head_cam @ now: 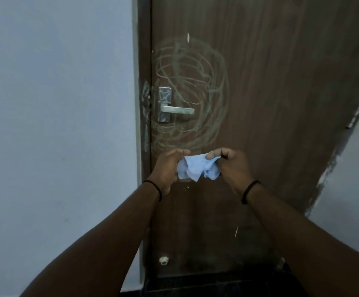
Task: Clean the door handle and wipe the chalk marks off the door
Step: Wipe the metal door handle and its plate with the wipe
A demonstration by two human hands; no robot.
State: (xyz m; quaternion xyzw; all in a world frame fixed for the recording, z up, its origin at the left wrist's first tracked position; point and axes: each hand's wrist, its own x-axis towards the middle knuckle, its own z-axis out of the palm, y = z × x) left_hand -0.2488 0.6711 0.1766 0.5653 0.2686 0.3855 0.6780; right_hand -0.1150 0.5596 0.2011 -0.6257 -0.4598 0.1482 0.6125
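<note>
Pale blue fabric, a crumpled cloth (198, 168), is held between both hands in front of the lower half of the door (281, 82). It is pinched at its left side by the curled fingers of the left hand (168, 166) and at its right side by the thumb and curled fingers of the right hand (230, 166), so that it hangs bunched in the gap between them, apart from the wood. A dark band is worn on each wrist.

The cloth is judged to be light, soft and limp. It will fold to any shape, so it is best gathered into a pad inside one palm, with loose corners tucked in so that nothing drags.

Just above the hands, looping chalk marks (191, 88) are spread over the brown door in a broad tangle. They are drawn around the metal door handle (177, 110), whose lever points right from a plate (164, 103) near the door's left edge. Pale smears are also seen on the frame (145, 116) beside the plate. The chalk is expected to lift with moderate pressure, though dust may smear. The lever is likely rigid and smooth, and can be wrapped in the cloth and rubbed along its length.

To the left a plain bluish wall (56, 103) is seen. No wiping appears to be done yet.
</note>
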